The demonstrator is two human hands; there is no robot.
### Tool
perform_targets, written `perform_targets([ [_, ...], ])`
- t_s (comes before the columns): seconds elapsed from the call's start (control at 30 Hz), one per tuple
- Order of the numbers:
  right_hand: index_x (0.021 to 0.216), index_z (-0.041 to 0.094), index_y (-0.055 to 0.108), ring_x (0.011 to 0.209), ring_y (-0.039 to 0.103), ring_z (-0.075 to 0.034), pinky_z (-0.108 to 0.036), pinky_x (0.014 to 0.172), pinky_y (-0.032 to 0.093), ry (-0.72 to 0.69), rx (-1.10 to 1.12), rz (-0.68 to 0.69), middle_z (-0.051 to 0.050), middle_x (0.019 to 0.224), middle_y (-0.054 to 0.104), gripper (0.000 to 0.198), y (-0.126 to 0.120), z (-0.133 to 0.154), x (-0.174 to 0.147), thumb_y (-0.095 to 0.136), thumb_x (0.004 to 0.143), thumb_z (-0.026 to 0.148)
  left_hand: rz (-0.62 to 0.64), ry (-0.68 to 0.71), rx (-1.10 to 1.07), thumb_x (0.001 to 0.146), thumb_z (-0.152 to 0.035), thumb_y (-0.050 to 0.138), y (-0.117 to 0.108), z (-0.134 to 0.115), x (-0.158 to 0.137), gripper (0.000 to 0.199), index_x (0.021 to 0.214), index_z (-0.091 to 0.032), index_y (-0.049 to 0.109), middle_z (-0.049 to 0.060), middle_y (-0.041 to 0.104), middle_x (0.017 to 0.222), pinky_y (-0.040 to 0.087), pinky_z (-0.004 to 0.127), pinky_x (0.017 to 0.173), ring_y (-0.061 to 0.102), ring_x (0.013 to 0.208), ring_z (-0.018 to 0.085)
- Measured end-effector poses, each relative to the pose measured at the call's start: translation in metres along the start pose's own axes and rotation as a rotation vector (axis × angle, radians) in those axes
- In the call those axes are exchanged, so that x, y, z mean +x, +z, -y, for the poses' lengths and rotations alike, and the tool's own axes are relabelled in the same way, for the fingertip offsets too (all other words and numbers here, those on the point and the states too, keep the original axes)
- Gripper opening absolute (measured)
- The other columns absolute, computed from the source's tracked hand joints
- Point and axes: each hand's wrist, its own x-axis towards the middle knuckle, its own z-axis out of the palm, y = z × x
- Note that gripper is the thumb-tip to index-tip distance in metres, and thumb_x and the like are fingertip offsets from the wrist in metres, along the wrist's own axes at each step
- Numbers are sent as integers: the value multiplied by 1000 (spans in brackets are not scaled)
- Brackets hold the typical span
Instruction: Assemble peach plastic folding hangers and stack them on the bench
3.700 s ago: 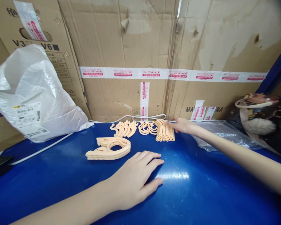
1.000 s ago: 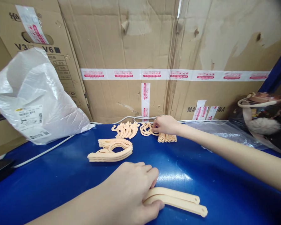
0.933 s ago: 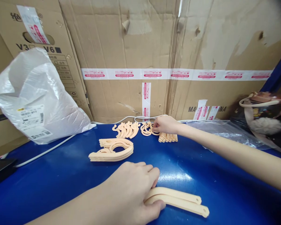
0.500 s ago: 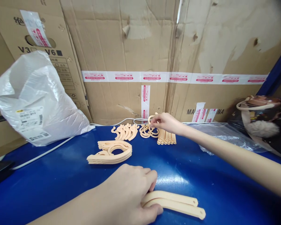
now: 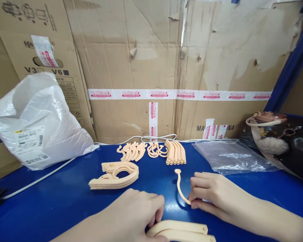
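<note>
Two curved beige hanger arms lie side by side at the bottom of the view, and my left hand is closed on their left ends. Between the thumb and fingers of my right hand is a beige hanger hook, held at one end above the blue tabletop. Its round, flat end points up and away from me. Behind it sits a row of loose hanger arms, beside a small pile of hooks.
A stack of folded hangers lies left of centre, with several curved hanger pieces behind it. A white plastic bag stands at left. Clear plastic film and a black bag are at right. Cardboard walls the back.
My right hand has come back from the hook pile toward me, bringing a hook with it. My left hand keeps its hold on the hanger arms. The view has tilted up slightly.
</note>
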Motion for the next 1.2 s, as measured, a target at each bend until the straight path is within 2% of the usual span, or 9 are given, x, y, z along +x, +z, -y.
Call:
perform_targets([
  [0.2, 88, 22, 65, 74, 53, -15, -26, 66, 38, 24, 41, 12, -2, 79, 60, 23, 1, -7, 0, 45, 96, 28, -17, 25, -3, 74, -34, 71, 1, 1, 2, 26, 69, -21, 50, -5, 65, 73, 30, 23, 55, 58, 67, 15],
  [0.53, 91, 21, 69, 76, 55, -14, -25, 65, 39, 39, 130, -4, -3, 82, 62, 27, 1, -12, -7, 45, 96, 33, 23, -40, 14, 74, -35, 72, -6, -5, 0, 29, 68, -20, 47, -5, 61, 74, 25, 24, 54, 56, 68, 16],
  [0.73, 93, 23, 71, 74, 56, -14, -24, 63, 40, 66, 157, -5, -3, 80, 61, 25, 5, -17, -7, 49, 94, 36, 52, -56, 15, 75, -37, 70, -3, -5, -5, 25, 71, -21, 51, -5, 62, 71, 24, 24, 54, 56, 68, 16],
  [0.87, 91, 23, 70, 74, 57, -13, -22, 63, 41, 80, 193, -3, -2, 80, 61, 23, 6, -15, -6, 51, 93, 36, 6, -33, -37, 75, -47, 68, -3, 0, -6, 29, 77, -22, 54, -4, 63, 71, 26, 24, 54, 56, 68, 17],
  [0.97, 93, 24, 68, 74, 58, -13, -22, 64, 42, 98, 193, 12, -2, 82, 61, 21, 4, -12, -5, 51, 93, 36, -179, -6, -146, 83, -55, 53, -22, 21, -2, 32, 83, -23, 57, -4, 63, 72, 31, 23, 54, 55, 65, 15],
  [1.03, 97, 25, 67, 75, 58, -13, -23, 65, 42, 103, 183, 13, -1, 84, 62, 20, 3, -11, -5, 50, 93, 35, -296, -49, -218, 84, -57, 46, -45, 47, 4, 37, 80, -22, 57, -2, 63, 73, 36, 23, 56, 55, 66, 15],
  [1.1, 98, 25, 66, 75, 58, -13, -24, 66, 42, 102, 168, 11, -2, 85, 62, 20, 3, -10, -4, 48, 94, 34, -467, -197, -153, 84, -61, 40, -70, 80, 12, 44, 80, -22, 57, 0, 64, 76, 38, 24, 56, 57, 66, 16],
  [1.13, 97, 24, 66, 75, 58, -14, -24, 66, 42, 99, 159, 12, -2, 85, 62, 21, 2, -10, -4, 47, 95, 33, -534, -344, -70, 82, -64, 40, -80, 98, 17, 46, 77, -21, 57, 0, 64, 75, 39, 24, 56, 57, 66, 17],
  [1.2, 95, 23, 65, 75, 58, -15, -25, 65, 42, 96, 143, 15, -3, 84, 62, 22, 2, -10, -3, 45, 95, 31, -538, -497, -40, 77, -65, 46, -94, 131, 28, 47, 71, -19, 56, 4, 65, 70, 38, 26, 54, 59, 62, 20],
])
